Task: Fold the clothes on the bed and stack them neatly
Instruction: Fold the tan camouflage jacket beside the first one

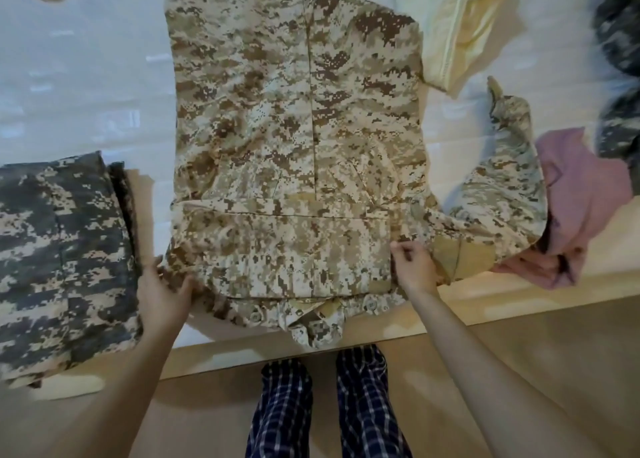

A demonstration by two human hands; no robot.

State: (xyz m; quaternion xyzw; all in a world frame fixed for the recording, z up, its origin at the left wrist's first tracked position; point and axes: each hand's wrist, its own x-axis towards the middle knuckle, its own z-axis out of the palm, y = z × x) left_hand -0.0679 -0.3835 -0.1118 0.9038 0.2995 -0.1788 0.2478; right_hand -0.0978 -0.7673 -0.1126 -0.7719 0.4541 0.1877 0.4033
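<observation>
A tan desert-camouflage jacket lies flat on the white bed, its collar at the near edge. One sleeve is folded across the chest; the other sleeve trails off to the right. My left hand holds the jacket's left near corner with the thumb on top. My right hand pinches the fabric at the right shoulder, where the loose sleeve begins. A folded dark grey-camouflage garment lies at the left, beside my left hand.
A pink garment lies crumpled at the right edge, under the loose sleeve's end. A pale yellow cloth sits at the back right, dark camouflage clothes at the far right. The wooden bed frame runs along the near side.
</observation>
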